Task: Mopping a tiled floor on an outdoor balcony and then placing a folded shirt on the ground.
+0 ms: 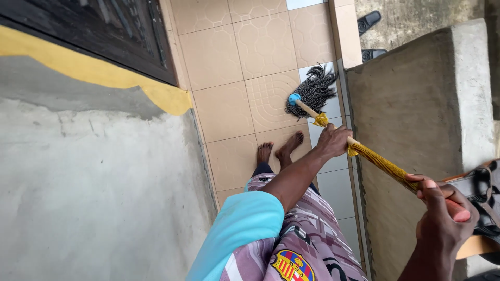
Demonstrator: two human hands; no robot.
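Resting on the tiled floor point(229, 109) just ahead of two bare feet point(276, 151), the dark stringy mop head point(312, 92) is shown against the foot of a rough concrete wall point(416, 119), with its blue collar point(294, 97) joining it to a yellow handle point(380, 164) that slopes up and to the right. The handle is gripped at two places: the left hand point(333, 141) is closed around it low down, near a loose strip of yellow wrapping, and the right hand point(442, 211) is curled tightly around the upper end (the very tip is hidden inside the fist). A dark strap or bag point(482, 195) is seen just beside the right hand. Several risks may be judged from this arrangement. The strands lie touching the wall base, so they could be snagged on the rough concrete if pulled sideways. The feet stand near the mop head on smooth tiles, so a slip could be caused if the surface is wet, which cannot be told here. The loosened wrapping could let the lower grip slide. A pair of dark sandals point(370, 21) lies well apart, beyond the wall.
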